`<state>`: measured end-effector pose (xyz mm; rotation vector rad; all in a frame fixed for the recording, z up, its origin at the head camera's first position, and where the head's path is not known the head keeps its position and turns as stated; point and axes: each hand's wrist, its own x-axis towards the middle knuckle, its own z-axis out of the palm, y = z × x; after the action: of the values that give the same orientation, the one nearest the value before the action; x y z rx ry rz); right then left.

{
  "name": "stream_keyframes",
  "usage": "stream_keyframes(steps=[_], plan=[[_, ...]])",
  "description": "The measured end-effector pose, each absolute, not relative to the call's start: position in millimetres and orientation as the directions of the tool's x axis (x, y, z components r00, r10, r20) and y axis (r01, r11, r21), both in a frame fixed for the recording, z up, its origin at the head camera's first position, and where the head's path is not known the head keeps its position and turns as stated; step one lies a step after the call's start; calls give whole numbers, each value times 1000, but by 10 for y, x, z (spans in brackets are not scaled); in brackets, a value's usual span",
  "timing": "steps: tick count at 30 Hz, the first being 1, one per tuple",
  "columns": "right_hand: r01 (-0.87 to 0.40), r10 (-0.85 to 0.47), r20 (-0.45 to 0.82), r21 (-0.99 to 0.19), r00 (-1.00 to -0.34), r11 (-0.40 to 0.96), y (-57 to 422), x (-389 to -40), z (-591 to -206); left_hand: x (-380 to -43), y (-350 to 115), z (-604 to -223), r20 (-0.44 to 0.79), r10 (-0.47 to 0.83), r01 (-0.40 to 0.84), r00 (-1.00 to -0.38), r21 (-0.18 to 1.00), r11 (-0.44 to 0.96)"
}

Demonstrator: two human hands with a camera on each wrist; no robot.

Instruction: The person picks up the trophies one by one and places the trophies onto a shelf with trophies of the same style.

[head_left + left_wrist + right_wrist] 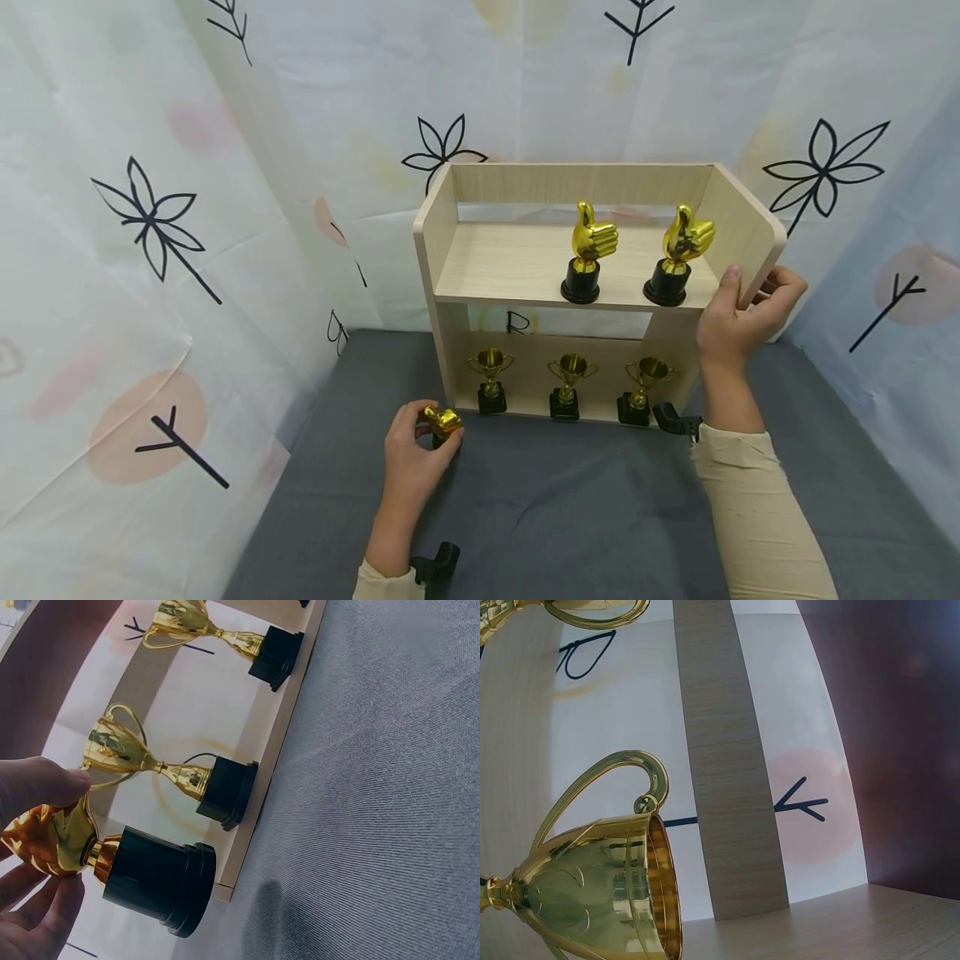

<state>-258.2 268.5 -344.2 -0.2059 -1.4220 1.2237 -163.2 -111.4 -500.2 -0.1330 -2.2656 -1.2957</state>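
My left hand [410, 462] holds a gold thumbs-up trophy [444, 422] by its gold top, low in front of the shelf's left end. In the left wrist view the trophy's round black base [159, 879] points away from the fingers, tilted in the picture. My right hand [738, 325] grips the right side panel of the pale wooden two-tier shelf [502, 262], thumb on the inner side. On the upper tier stand two more thumbs-up trophies, one in the middle [585, 250] and one towards the right [678, 254]. The right wrist view does not show the right hand.
Three gold cup trophies stand on the lower tier: left [491, 379], middle [567, 383] and right [641, 390]. A grey cloth [555, 517] covers the table. Behind hangs a white patterned curtain [315, 125]. A close cup [600, 885] fills the right wrist view's lower left.
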Motion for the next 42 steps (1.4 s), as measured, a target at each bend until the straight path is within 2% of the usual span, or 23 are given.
stream_keyframes(steps=[23,42], plan=[[-503,725,625,-744,-291,440,2698,-2597,-3459,-1635,-1060,-4927,478,-143,351,-867,788,506],[-495,719,627,-747,-300,445,2707,-2593,-3471,-1638,-1027,-4839,518,-127,396,-846,768,503]])
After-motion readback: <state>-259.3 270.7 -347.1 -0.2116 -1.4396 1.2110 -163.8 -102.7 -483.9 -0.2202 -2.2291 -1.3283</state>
